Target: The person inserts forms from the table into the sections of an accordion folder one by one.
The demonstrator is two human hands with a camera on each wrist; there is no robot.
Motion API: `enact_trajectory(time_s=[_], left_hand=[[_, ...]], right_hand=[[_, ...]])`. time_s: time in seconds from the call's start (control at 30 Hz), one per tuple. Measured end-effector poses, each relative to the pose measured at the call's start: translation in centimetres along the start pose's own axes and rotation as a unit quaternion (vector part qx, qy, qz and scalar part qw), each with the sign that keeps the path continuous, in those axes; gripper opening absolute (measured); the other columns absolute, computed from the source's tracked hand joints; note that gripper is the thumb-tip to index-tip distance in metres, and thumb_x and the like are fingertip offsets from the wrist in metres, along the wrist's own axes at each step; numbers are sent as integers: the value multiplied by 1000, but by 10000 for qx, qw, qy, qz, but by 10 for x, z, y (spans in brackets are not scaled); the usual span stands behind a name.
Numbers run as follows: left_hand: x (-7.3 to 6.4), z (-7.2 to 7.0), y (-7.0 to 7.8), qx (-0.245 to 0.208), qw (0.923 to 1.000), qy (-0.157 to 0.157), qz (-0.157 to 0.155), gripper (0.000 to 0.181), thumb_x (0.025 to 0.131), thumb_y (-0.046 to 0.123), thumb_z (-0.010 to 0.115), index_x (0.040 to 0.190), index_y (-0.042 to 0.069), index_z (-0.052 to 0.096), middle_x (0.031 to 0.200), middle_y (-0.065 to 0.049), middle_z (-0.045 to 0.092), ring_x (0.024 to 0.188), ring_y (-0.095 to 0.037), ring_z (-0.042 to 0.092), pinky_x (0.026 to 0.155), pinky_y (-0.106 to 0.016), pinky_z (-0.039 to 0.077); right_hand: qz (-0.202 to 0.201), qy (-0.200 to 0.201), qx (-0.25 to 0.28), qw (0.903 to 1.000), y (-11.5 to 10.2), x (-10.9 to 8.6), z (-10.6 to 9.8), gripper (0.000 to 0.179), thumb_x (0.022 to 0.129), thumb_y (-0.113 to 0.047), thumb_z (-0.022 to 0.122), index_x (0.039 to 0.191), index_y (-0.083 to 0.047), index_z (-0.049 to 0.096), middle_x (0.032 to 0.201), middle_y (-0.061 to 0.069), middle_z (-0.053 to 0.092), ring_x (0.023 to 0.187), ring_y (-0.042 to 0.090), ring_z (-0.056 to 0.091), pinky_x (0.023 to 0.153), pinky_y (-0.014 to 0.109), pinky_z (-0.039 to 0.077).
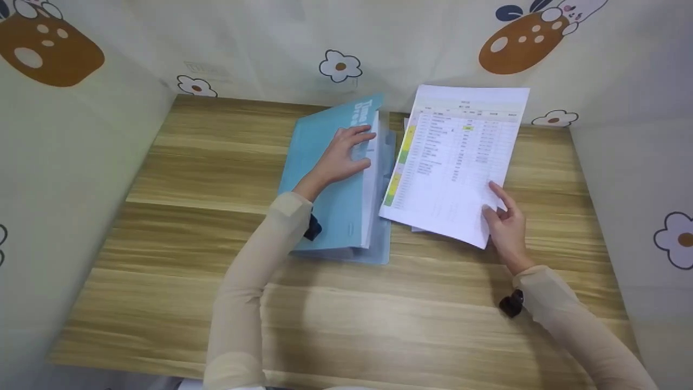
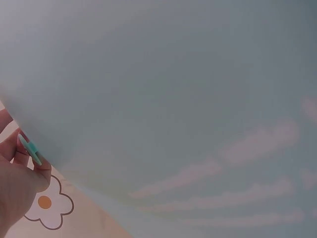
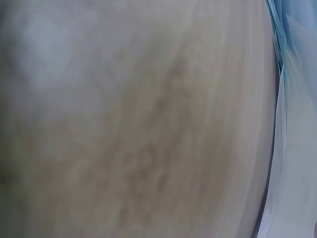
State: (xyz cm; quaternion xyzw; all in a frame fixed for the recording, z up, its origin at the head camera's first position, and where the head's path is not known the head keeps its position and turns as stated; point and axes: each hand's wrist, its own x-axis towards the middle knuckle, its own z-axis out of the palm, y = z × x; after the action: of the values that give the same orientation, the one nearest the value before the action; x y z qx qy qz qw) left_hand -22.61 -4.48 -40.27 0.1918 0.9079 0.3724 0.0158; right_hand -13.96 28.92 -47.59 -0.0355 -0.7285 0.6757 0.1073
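Your right hand (image 1: 509,230) pinches a printed table sheet (image 1: 449,189) by its lower right edge, right of centre in the head view. Another paper (image 1: 418,229) peeks out beneath it. Your left hand (image 1: 344,154) is at the free edge of the blue folder (image 1: 330,222) in mid-frame; you cannot tell whether it grips the cover. Wooden tabletop (image 1: 379,314) spreads below.
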Motion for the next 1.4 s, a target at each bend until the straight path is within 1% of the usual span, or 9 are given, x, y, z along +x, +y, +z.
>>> enact_trajectory(time_s=[0.17, 0.37, 0.6, 0.77, 0.83, 1.03, 1.13, 1.23, 1.4], left_hand=[[0, -1, 1, -35, 10000, -25, -89, 51, 77, 21, 58, 127, 17, 49, 137, 5, 33, 119, -12, 26, 94, -30, 29], [-1, -2, 2, -23, 9999, -55, -135, 52, 77, 22, 59, 127, 18, 49, 137, 6, 32, 119, -11, 26, 94, -29, 28], [0, -3, 2, -53, 9999, -63, -92, 51, 77, 20, 58, 127, 15, 50, 136, 4, 33, 119, -13, 26, 94, -31, 29], [2, -4, 2, -67, 9999, -18, 83, 49, 76, 18, 55, 125, 11, 52, 134, 1, 37, 115, -16, 30, 90, -31, 30], [2, -4, 2, -78, 9999, -20, 85, 50, 76, 18, 55, 125, 12, 52, 134, 1, 37, 115, -15, 29, 90, -31, 30], [1, -4, 2, -97, 9999, -28, -33, 51, 76, 19, 57, 126, 14, 51, 135, 3, 35, 115, -15, 28, 89, -30, 31], [1, -4, 1, -102, 9999, -37, -43, 51, 76, 19, 57, 126, 14, 51, 135, 3, 35, 115, -15, 28, 89, -30, 31], [1, -4, 2, -100, 9999, -48, -37, 50, 76, 19, 57, 126, 14, 51, 135, 3, 35, 116, -15, 28, 89, -30, 31], [0, -4, 3, -88, 9999, -91, -99, 51, 76, 20, 59, 127, 15, 50, 136, 3, 34, 118, -14, 26, 92, -31, 30]], right_hand=[[-199, -80, -145, 9997, -5, -3, 4, 47, 79, 16, 46, 124, 2, 48, 129, 15, 40, 76, 15, 59, 58, 21, 48], [-239, -215, -276, 9991, 5, -3, 3, 48, 80, 14, 47, 125, -2, 49, 130, 13, 40, 76, 14, 59, 58, 22, 48], [-16, -334, -482, 9983, 8, -6, 6, 49, 80, 10, 47, 125, -7, 50, 131, 10, 40, 78, 14, 58, 61, 21, 47], [107, -485, -459, 9977, 2, -8, 10, 48, 80, 12, 46, 126, -2, 48, 130, 11, 40, 72, 13, 57, 59, 21, 47], [184, -537, -421, 9975, 0, -10, 11, 48, 80, 13, 47, 126, -1, 47, 130, 12, 39, 73, 13, 57, 59, 22, 47], [121, -761, -475, 9959, -19, -17, 19, 46, 79, 15, 45, 125, 7, 44, 130, 19, 38, 79, 16, 57, 62, 21, 47], [140, -853, -521, 9949, -24, -20, 22, 46, 79, 15, 45, 124, 7, 44, 130, 19, 39, 81, 17, 56, 64, 20, 46], [229, -920, -529, 9941, -23, -21, 23, 46, 80, 15, 45, 125, 7, 44, 131, 18, 38, 80, 17, 56, 64, 20, 46], [470, -1019, -420, 9928, -9, -18, 22, 47, 80, 13, 47, 126, 3, 45, 132, 15, 37, 72, 12, 57, 63, 21, 47]])
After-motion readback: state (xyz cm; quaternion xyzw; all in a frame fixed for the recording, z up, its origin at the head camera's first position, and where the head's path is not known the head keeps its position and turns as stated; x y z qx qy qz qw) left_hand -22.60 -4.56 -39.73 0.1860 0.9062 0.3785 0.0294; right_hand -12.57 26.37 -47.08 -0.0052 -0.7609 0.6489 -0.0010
